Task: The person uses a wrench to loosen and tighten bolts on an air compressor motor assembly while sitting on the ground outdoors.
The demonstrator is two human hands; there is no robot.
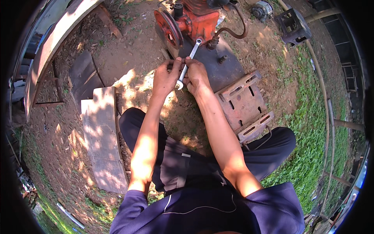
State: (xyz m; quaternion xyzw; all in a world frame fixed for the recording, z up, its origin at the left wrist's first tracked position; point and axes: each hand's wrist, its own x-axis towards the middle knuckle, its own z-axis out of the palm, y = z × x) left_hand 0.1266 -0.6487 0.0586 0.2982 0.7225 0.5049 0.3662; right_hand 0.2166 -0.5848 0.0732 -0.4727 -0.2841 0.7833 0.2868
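A silver combination wrench [193, 50] slants between my hands. Its ring end meets the lower front of a red compressor pump [200, 22], seemingly over a bolt there. My right hand [196, 76] is closed around the shaft, and the open-jaw end shows below the fingers. My left hand [165, 77] is closed just left of the shaft, its fingertips close to the right thumb. Whether those left fingers grip the wrench or something small is hidden. A grooved red pulley wheel [168, 29] sits on the pump's left side.
Right of my hands lies a rusty slotted metal base [243, 101], beside a dark plate [222, 66] under the pump. A curved pipe [239, 33] leaves the pump. Wooden boards [100, 132] lie left, a black crate [293, 25] stands far right, and a curved wooden edge [58, 43] rises far left.
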